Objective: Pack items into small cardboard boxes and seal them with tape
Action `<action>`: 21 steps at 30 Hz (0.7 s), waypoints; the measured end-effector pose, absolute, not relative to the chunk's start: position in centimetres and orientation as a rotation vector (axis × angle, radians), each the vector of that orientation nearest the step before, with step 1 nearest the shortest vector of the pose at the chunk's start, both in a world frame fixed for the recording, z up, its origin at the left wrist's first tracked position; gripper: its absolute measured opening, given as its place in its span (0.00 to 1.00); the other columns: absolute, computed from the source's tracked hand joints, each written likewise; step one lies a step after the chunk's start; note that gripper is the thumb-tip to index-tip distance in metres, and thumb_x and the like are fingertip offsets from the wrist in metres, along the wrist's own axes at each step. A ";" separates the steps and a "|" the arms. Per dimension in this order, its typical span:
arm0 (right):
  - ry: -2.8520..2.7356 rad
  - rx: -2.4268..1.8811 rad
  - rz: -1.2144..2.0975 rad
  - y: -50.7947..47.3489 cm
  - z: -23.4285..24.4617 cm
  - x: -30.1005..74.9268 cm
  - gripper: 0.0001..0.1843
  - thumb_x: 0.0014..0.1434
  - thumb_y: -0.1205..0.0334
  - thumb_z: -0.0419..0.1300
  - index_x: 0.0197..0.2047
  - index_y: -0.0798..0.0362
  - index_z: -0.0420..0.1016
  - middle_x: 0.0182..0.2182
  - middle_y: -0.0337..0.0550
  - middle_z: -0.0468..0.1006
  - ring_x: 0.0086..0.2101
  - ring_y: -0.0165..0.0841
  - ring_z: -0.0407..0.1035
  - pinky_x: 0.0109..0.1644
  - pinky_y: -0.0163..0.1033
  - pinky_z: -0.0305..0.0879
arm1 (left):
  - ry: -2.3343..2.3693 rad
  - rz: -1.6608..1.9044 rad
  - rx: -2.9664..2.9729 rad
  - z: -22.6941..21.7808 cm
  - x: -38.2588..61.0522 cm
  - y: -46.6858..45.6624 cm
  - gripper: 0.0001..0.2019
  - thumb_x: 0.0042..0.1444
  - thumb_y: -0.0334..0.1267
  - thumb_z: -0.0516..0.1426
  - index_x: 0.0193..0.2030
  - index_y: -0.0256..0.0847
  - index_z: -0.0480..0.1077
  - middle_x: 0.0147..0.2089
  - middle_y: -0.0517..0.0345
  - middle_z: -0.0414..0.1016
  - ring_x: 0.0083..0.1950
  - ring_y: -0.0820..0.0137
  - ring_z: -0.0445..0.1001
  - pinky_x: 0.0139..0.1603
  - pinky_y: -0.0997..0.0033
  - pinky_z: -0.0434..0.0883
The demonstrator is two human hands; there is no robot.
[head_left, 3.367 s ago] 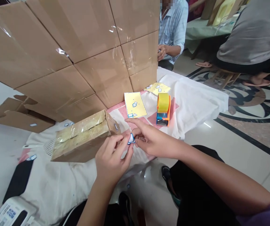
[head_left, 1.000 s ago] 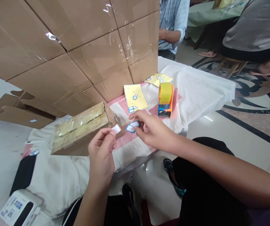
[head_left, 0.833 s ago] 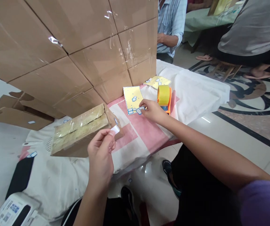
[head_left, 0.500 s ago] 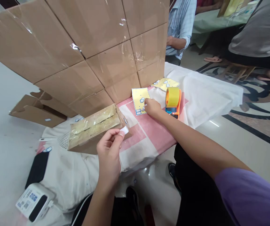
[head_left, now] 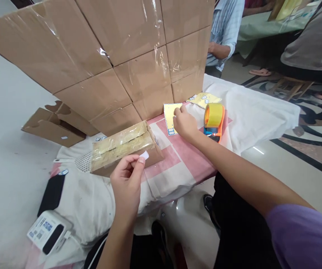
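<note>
While I followed from afar through the head view, the left hand pinched a small white slip between thumb and fingers, raised in front of a taped carton. The right hand reached onto a yellow sheet, fingers curled, at the foot of the stacked cartons; its fingertips were hidden, so I could not tell whether they gripped anything. I judged the step in hand to be the handling of small paper pieces at that sheet, with the slip held apart. To my mind the next move called for a light touch there and a gentle pinch on the slip, which looked thin enough to crease.

The sheet seemed to be thin paper, with blue-outlined patches near its lower left corner. The carton was boxy, its top glossy with wrinkled, yellowish tape. Beside the right hand stood a tape dispenser, hard orange and blue plastic around a fat yellow roll. Soft, rumpled cloth in pink and white blocks lay underneath.
</note>
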State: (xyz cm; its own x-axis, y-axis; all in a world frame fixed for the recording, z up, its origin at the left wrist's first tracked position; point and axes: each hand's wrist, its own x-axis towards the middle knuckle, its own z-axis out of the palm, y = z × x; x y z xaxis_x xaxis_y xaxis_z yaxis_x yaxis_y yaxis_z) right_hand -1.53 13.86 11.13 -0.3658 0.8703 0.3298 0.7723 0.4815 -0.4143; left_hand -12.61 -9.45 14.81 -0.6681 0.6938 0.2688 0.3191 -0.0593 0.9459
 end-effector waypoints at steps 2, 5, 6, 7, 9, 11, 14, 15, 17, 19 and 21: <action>-2.212 -1.078 0.422 11.0 12.6 -1.2 0.10 0.66 0.65 0.50 0.42 0.57 0.72 0.42 0.52 0.74 0.36 0.36 0.68 0.36 0.38 0.56 | 1.981 1.779 1.166 14.8 -12.7 -9.5 0.06 0.58 0.41 0.62 0.36 0.41 0.75 0.25 0.65 0.65 0.27 0.77 0.63 0.29 0.79 0.62; -2.130 -0.748 1.081 5.9 14.6 -0.2 0.18 0.67 0.58 0.50 0.28 0.55 0.70 0.23 0.39 0.68 0.27 0.30 0.62 0.34 0.36 0.55 | 2.090 1.751 1.422 14.5 -12.9 -9.6 0.03 0.60 0.38 0.61 0.37 0.42 0.75 0.27 0.65 0.67 0.27 0.78 0.64 0.29 0.79 0.63; -2.083 -0.662 1.347 4.4 15.1 0.2 0.22 0.68 0.55 0.49 0.26 0.55 0.70 0.21 0.37 0.65 0.25 0.29 0.61 0.33 0.36 0.55 | 2.120 1.715 1.580 14.3 -13.0 -9.7 0.02 0.61 0.36 0.61 0.38 0.42 0.75 0.27 0.65 0.67 0.27 0.78 0.64 0.28 0.79 0.62; -2.027 -0.600 1.557 3.0 15.4 0.5 0.23 0.68 0.52 0.48 0.26 0.55 0.71 0.19 0.36 0.64 0.24 0.28 0.60 0.31 0.35 0.54 | 2.136 1.651 1.771 14.1 -13.1 -9.8 0.02 0.60 0.33 0.61 0.39 0.43 0.75 0.26 0.66 0.67 0.26 0.78 0.63 0.28 0.78 0.61; -1.931 -0.527 1.792 1.4 15.7 0.9 0.21 0.65 0.53 0.52 0.25 0.55 0.70 0.19 0.34 0.62 0.24 0.27 0.58 0.30 0.35 0.53 | 2.118 1.483 2.174 13.7 -13.4 -9.9 0.05 0.59 0.29 0.61 0.40 0.42 0.75 0.26 0.66 0.66 0.25 0.78 0.62 0.27 0.77 0.60; -1.897 -0.507 1.835 1.1 15.3 1.2 0.16 0.60 0.58 0.56 0.23 0.54 0.67 0.20 0.33 0.61 0.24 0.26 0.57 0.29 0.34 0.51 | 2.063 1.310 2.457 13.4 -13.8 -9.9 0.08 0.58 0.27 0.61 0.42 0.42 0.74 0.26 0.65 0.66 0.26 0.76 0.63 0.28 0.74 0.60; -1.905 -0.545 1.743 3.1 13.8 1.3 0.13 0.59 0.63 0.56 0.23 0.54 0.64 0.20 0.32 0.59 0.25 0.26 0.55 0.30 0.34 0.49 | 2.100 1.184 2.624 13.3 -14.4 -9.5 0.11 0.56 0.30 0.64 0.46 0.43 0.74 0.32 0.59 0.73 0.33 0.70 0.70 0.36 0.69 0.66; -1.931 -0.576 1.670 4.1 13.2 1.4 0.13 0.59 0.64 0.55 0.23 0.54 0.64 0.20 0.32 0.59 0.25 0.26 0.55 0.30 0.34 0.49 | 2.181 1.167 2.630 13.4 -14.6 -9.3 0.12 0.55 0.32 0.65 0.47 0.44 0.75 0.36 0.56 0.75 0.37 0.66 0.72 0.41 0.65 0.68; -2.004 -0.659 1.463 6.2 12.0 1.5 0.13 0.60 0.66 0.52 0.23 0.53 0.62 0.20 0.32 0.60 0.25 0.27 0.55 0.30 0.35 0.48 | 2.419 1.157 2.544 13.4 -15.2 -8.8 0.14 0.55 0.37 0.66 0.48 0.45 0.75 0.46 0.50 0.76 0.47 0.59 0.74 0.52 0.56 0.67; -2.076 -0.708 1.289 8.1 10.9 1.4 0.14 0.60 0.69 0.51 0.23 0.53 0.61 0.20 0.33 0.61 0.25 0.27 0.56 0.31 0.35 0.48 | 2.625 1.149 2.337 13.4 -16.0 -8.3 0.16 0.57 0.39 0.64 0.52 0.45 0.75 0.53 0.47 0.75 0.55 0.52 0.71 0.59 0.48 0.62; -2.111 -0.684 1.225 9.3 9.8 1.0 0.13 0.62 0.69 0.50 0.24 0.54 0.62 0.21 0.34 0.64 0.27 0.28 0.59 0.33 0.35 0.50 | 2.705 1.144 2.164 13.3 -17.1 -7.8 0.16 0.61 0.40 0.61 0.56 0.45 0.74 0.58 0.45 0.73 0.60 0.49 0.68 0.62 0.45 0.59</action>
